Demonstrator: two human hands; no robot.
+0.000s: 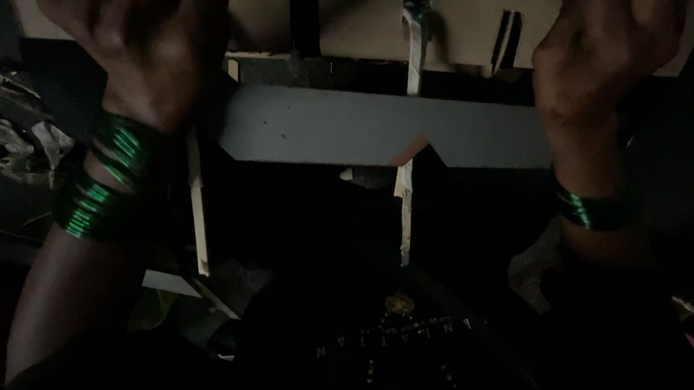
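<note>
While the room is very dark, we can see our two hands held up high, one on each side. We go from left to right. Our left hand [145,50] is bent into a loose fist, with green bangles [106,183] on the wrist. A thin pale strip [199,222] hangs down just under it. It seems to come out of the fist, but we cannot tell if the fingers really grip it. Between our hands lies a flat grey board [318,128], and a second pale strip [406,207] hangs down below it, well apart from both hands. Our right hand [604,34] is also curled, with one green bangle [588,211] on its wrist. We cannot tell if it holds anything. Both arms reach up and away from us, wrists bent. How much of the work is done is hard to say: the strips hang loose, so we think much is left.
</note>
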